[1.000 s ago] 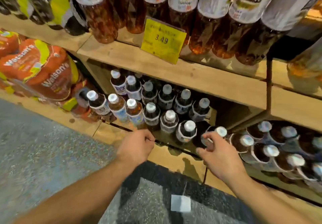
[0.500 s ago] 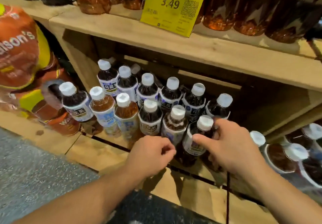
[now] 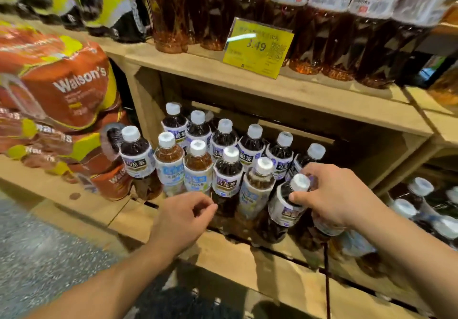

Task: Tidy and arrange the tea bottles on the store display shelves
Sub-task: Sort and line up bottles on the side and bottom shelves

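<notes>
Several small tea bottles with white caps stand in two rows on the lowest wooden shelf (image 3: 223, 251). Most hold dark tea; two in the front row (image 3: 197, 167) hold lighter amber tea. My right hand (image 3: 332, 196) is closed around the neck of a dark tea bottle (image 3: 287, 207) at the right end of the front row, which leans left. My left hand (image 3: 182, 220) hovers in front of the row with its fingers loosely curled and nothing in it, just short of a dark bottle (image 3: 228, 174).
Large tea bottles (image 3: 329, 35) line the upper shelf behind a yellow price tag (image 3: 257, 47) reading 3.49. Orange Watson's multipacks (image 3: 64, 88) are stacked at left. More capped bottles (image 3: 418, 202) fill the crate at lower right. Grey speckled floor (image 3: 37, 256) lies below.
The view has pulled back and tilted up slightly. My right hand has closed on the front-right bottle's neck and tipped it left. My left hand stays in front of the row, fingers looser.
</notes>
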A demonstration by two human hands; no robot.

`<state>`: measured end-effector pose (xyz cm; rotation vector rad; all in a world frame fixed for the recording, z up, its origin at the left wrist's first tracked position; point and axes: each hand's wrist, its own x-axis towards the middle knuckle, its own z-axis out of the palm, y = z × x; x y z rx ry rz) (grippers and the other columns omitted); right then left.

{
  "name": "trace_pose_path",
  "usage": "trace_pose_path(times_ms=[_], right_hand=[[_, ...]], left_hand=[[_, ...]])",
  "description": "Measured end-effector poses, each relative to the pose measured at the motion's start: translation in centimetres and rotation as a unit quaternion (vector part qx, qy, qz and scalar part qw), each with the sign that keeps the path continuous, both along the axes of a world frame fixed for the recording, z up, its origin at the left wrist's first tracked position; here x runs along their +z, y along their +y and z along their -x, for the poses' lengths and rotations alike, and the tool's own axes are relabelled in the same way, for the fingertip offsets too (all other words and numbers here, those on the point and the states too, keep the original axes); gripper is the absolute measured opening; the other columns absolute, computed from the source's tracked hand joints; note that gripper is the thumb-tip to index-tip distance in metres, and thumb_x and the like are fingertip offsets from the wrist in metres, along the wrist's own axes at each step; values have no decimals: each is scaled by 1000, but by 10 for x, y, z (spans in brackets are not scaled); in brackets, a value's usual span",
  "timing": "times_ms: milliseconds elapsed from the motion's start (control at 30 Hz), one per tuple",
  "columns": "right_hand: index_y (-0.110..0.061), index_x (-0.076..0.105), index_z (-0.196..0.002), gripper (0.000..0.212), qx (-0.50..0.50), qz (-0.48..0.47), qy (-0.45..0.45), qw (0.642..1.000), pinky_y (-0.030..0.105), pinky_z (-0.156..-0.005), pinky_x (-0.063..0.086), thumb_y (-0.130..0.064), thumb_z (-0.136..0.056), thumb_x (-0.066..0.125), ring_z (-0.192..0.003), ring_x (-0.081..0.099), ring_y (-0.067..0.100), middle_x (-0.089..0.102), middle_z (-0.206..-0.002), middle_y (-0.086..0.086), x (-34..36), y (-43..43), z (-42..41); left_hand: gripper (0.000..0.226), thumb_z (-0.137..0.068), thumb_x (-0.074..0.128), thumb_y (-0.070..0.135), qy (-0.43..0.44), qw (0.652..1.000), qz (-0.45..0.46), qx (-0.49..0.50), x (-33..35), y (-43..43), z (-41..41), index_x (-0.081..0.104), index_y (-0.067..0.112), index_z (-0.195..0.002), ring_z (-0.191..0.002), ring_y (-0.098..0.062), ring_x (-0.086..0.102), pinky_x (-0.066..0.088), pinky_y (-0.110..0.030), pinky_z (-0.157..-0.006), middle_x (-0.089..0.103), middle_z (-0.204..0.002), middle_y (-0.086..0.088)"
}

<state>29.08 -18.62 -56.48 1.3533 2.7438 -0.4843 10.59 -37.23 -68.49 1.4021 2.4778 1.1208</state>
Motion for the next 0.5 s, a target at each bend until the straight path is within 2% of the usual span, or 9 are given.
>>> trace_pose_path(times_ms=[67, 133, 200, 367, 500], right_hand=[[-29, 59, -124, 52, 9, -36, -30, 999, 31, -65, 44, -56, -82, 72, -85, 57, 18, 61, -93, -6, 8, -3, 4], [-34, 55, -130, 54, 22, -113, -47, 992, 33, -70, 47, -62, -85, 66, -99, 61, 23, 65, -108, -2, 17, -9, 12], [-36, 53, -132, 53, 31, -151, -27, 988, 36, -73, 47, -64, -88, 61, -109, 60, 25, 64, -120, -1, 22, -15, 23], [-37, 48, -137, 59, 92, -103, -17, 990, 38, -72, 50, -68, -88, 56, -108, 60, 25, 63, -120, -2, 17, -21, 50], [-32, 49, -132, 46, 107, -75, -58, 990, 38, -71, 46, -60, -95, 52, -105, 60, 30, 63, -115, 3, 9, -19, 56]], left_hand=[[10, -82, 75, 29, 10, 999, -39, 23, 5, -4, 8, 69, 31, -74, -61, 1, 58, 41, -14, -55, 60, -62, 20], [13, -80, 77, 24, 15, 997, -64, 39, 7, -5, 12, 69, 28, -72, -58, -4, 57, 47, -24, -52, 58, -58, 16], [13, -80, 78, 22, 14, 995, -77, 55, 10, -3, 15, 68, 28, -73, -57, -7, 57, 51, -31, -54, 57, -56, 12], [16, -84, 72, 26, -33, 991, -85, 95, 31, 4, 23, 63, 35, -94, -60, -7, 59, 49, -26, -58, 60, -62, 8], [33, -84, 68, 34, -21, 998, -36, 54, 49, 19, 25, 58, 40, -115, -63, -4, 58, 47, -28, -59, 61, -69, 8]])
